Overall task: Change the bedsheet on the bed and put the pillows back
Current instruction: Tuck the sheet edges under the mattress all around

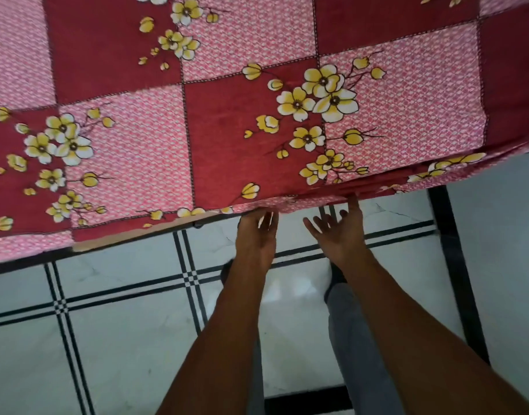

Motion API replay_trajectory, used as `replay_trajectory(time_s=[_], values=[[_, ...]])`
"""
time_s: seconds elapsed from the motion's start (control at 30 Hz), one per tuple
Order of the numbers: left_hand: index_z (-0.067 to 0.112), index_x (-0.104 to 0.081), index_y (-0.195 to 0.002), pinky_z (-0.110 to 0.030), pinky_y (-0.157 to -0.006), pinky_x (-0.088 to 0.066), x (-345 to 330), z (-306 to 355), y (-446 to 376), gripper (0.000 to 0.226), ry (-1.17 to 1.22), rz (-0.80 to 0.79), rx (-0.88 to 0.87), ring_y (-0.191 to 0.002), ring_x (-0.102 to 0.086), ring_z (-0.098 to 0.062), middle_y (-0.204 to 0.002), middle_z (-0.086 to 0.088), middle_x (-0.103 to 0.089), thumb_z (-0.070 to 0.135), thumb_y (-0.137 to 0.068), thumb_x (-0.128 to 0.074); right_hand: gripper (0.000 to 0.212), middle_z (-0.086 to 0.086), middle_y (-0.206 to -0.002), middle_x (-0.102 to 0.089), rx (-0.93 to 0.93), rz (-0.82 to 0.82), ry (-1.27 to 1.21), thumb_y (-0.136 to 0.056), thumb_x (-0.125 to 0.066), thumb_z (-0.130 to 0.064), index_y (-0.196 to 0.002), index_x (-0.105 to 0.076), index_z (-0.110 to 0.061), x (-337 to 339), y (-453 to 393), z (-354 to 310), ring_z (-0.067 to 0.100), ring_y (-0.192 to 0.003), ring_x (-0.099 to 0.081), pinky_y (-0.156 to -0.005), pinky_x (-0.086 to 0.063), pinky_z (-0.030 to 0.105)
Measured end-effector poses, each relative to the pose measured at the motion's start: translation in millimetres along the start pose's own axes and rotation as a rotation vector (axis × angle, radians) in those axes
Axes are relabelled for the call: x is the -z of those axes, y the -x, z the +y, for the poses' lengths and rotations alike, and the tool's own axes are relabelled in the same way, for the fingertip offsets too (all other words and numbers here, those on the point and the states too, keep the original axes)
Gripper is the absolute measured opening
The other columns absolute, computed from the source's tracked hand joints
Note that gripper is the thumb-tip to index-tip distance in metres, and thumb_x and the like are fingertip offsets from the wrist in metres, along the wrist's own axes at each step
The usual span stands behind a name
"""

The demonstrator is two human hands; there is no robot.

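tiled floor (122, 339), both hands (257, 235) at bedsheet (227, 130) edge

Sheet (227, 115): checkerboard of dark red squares and pink-white lattice squares, dark stitch-like lines between them, sprays of yellow-and-white flowers with dark centres and thin dark stems. Floor (122, 339), 6 to 9 o'clock: pale grey-white tiles, black double-line grid, small checks at crossings. Trousers (356, 339), 6 o'clock: grey.
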State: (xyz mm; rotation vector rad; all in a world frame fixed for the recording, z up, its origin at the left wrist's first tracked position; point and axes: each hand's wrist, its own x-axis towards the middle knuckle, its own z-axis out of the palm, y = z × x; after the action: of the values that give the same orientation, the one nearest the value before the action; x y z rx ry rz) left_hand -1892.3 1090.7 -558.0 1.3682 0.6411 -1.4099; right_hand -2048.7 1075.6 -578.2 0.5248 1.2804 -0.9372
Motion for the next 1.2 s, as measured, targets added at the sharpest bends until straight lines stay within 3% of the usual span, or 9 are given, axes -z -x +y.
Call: replay_trajectory(time_s=[0.07, 0.2, 0.37, 0.43, 0.57, 0.67, 0.8, 0.9, 1.2], values=[[0.002, -0.067, -0.101, -0.034, -0.096, -0.055, -5.3, -12.0, 2.9, 0.021, 0.053, -0.041, -0.003, -0.101, -0.060, -0.025, -0.107, -0.013, -0.062, -0.011, -0.090, -0.055, 0.062, 0.012, -0.148, -0.049, -0.064, -0.074, -0.081, -0.091, -0.068, -0.050, -0.141, -0.048, -0.019, -2.6, -10.6, -4.9, 0.037, -0.135, -0.050, -0.100, -0.051, 0.054], [0.013, -0.061, -0.093, -0.028, -0.079, -0.044, -2.9, -34.4, 20.6, 0.014, -0.004, -0.064, 0.028, -0.093, -0.058, -0.020, -0.105, -0.009, -0.061, 0.003, -0.084, -0.059, 0.048, 0.014, -0.126, -0.065, -0.131, -0.139, -0.097, -0.090, -0.065, -0.048, -0.126, -0.057, -0.018, 2.2, -1.2, -7.1, 0.032, -0.117, -0.062, -0.096, -0.047, 0.044], [0.017, -0.065, -0.116, -0.025, -0.083, -0.046, -25.7, -45.9, 39.3, 0.018, -0.057, -0.186, -0.091, -0.092, -0.064, -0.011, -0.109, 0.002, -0.071, 0.022, -0.098, -0.065, 0.051, 0.007, -0.121, -0.072, -0.122, -0.183, 0.010, -0.090, -0.068, -0.057, -0.121, -0.067, -0.017, 11.7, 20.5, -14.8, 0.024, -0.120, -0.065, -0.097, -0.046, 0.040], [0.014, -0.062, -0.133, -0.023, -0.085, -0.050, -33.4, -48.0, 37.2, 0.046, -0.143, -0.168, -0.177, -0.094, -0.063, -0.010, -0.123, 0.000, -0.072, 0.036, -0.094, -0.070, 0.063, 0.006, -0.127, -0.071, -0.125, -0.224, 0.021, -0.087, -0.073, -0.058, -0.131, -0.066, -0.014, 11.3, 28.7, -16.1, 0.022, -0.124, -0.065, -0.105, -0.048, 0.042], [0.009, -0.049, -0.147, -0.038, -0.109, -0.049, -32.2, -54.0, 30.1, 0.080, -0.129, -0.210, -0.233, -0.126, -0.063, -0.024, -0.138, -0.010, -0.065, 0.042, -0.081, -0.078, 0.046, 0.005, -0.127, -0.072, -0.036, -0.229, 0.136, -0.092, -0.073, -0.036, -0.132, -0.063, -0.018, -1.2, 38.7, -9.5, 0.020, -0.121, -0.067, -0.107, -0.051, 0.040], [0.011, -0.047, -0.149, -0.043, -0.115, -0.043, -32.3, -57.9, 27.4, 0.096, -0.096, -0.279, -0.239, -0.132, -0.059, -0.027, -0.143, -0.011, -0.062, 0.047, -0.070, -0.088, 0.072, 0.009, -0.133, -0.068, 0.011, -0.220, 0.124, -0.078, -0.085, -0.029, -0.142, -0.055, -0.016, -9.7, 36.5, -11.6, 0.023, -0.120, -0.068, -0.102, -0.055, 0.039], [0.009, -0.044, -0.150, -0.050, -0.121, -0.035, -32.0, -63.8, 19.7, 0.093, 0.000, -0.336, -0.258, -0.138, -0.053, -0.029, -0.147, -0.014, -0.057, 0.041, -0.074, -0.087, 0.034, 0.016, -0.128, -0.067, 0.025, -0.256, 0.134, -0.095, -0.068, -0.010, -0.129, -0.061, -0.008, -17.4, 31.0, -18.2, 0.022, -0.106, -0.073, -0.095, -0.058, 0.037], [0.009, -0.044, -0.149, -0.052, -0.119, -0.037, -29.3, -61.8, 18.0, 0.091, -0.052, -0.373, -0.262, -0.137, -0.054, -0.030, -0.147, -0.014, -0.057, 0.041, -0.075, -0.085, 0.049, 0.011, -0.136, -0.066, 0.042, -0.244, 0.062, -0.098, -0.067, -0.013, -0.145, -0.054, -0.015, -16.7, 27.7, -13.0, 0.026, -0.121, -0.067, -0.098, -0.058, 0.043], [0.007, -0.050, -0.145, -0.049, -0.120, -0.037, -23.7, -52.9, 16.7, 0.083, -0.059, -0.396, -0.182, -0.137, -0.054, -0.030, -0.146, -0.016, -0.058, 0.035, -0.076, -0.085, 0.060, 0.008, -0.135, -0.067, 0.197, -0.087, 0.122, -0.086, -0.081, -0.017, -0.140, -0.056, -0.013, -21.0, 35.9, -8.2, 0.025, -0.121, -0.066, -0.088, -0.062, 0.039]])
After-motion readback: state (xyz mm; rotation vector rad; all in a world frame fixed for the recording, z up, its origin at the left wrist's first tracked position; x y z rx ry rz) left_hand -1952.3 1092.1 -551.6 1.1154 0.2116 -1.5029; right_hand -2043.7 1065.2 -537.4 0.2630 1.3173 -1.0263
